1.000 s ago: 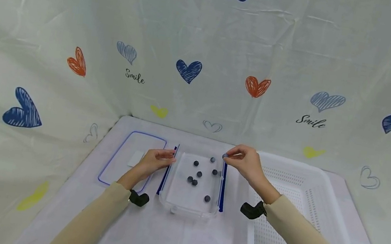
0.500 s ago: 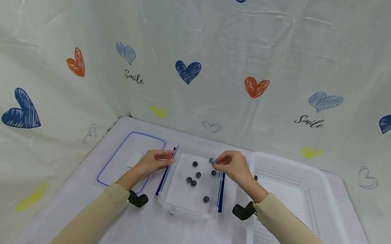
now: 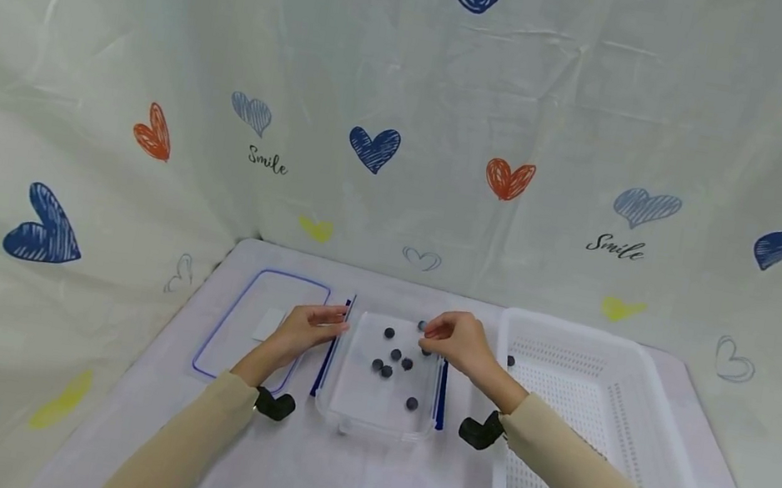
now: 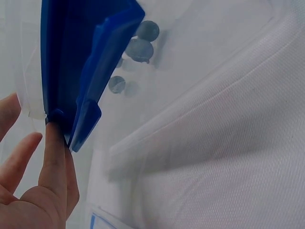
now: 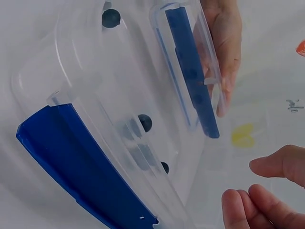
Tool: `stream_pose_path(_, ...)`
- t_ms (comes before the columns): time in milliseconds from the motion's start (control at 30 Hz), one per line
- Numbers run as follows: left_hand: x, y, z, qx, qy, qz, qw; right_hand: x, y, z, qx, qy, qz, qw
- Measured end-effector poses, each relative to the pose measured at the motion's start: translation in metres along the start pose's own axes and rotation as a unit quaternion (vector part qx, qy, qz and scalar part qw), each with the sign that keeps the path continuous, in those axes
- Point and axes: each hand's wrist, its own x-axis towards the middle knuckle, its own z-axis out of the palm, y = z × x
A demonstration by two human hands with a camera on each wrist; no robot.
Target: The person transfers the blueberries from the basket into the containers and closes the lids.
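Observation:
A clear plastic storage box (image 3: 372,420) with blue side latches stands on the table, and several blueberries (image 3: 389,333) lie spread over its floor. My left hand (image 3: 305,336) is at the box's left side. In the left wrist view its straight fingers (image 4: 53,160) touch the blue latch flap (image 4: 71,57). Over the box's right rim hovers my right hand (image 3: 462,346). Its thumb and fingers are apart in the right wrist view, with nothing between them. This hand partly covers blueberries near the right wall in the head view.
A white perforated basket (image 3: 632,461) stands right of the box, with a blueberry (image 3: 511,361) at its left side under my right forearm. The blue-rimmed clear lid (image 3: 240,314) lies left of the box. A heart-printed curtain (image 3: 413,95) closes off the back.
My right hand has moved left from the box's right edge to over its inside and let go of a blueberry, which now lies near the middle cluster. My left hand stays in place.

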Motion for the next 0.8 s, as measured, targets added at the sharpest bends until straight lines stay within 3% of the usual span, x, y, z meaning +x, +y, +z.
stream_pose_path(267,0.0,0.001,0.001,-0.004,0.001,-0.004,1.0,-0.003,0.002,-0.016,0.019,0.029,0.018,0.999)
stream_pose_path(500,0.001,0.0,-0.001,0.002,0.003,0.007,1.0,-0.004,0.006,-0.041,0.051,0.086,0.053,0.994)
stream_pose_path(800,0.003,-0.002,-0.001,0.004,0.003,0.012,0.9999,-0.008,0.021,-0.072,0.057,0.126,0.07,0.988)
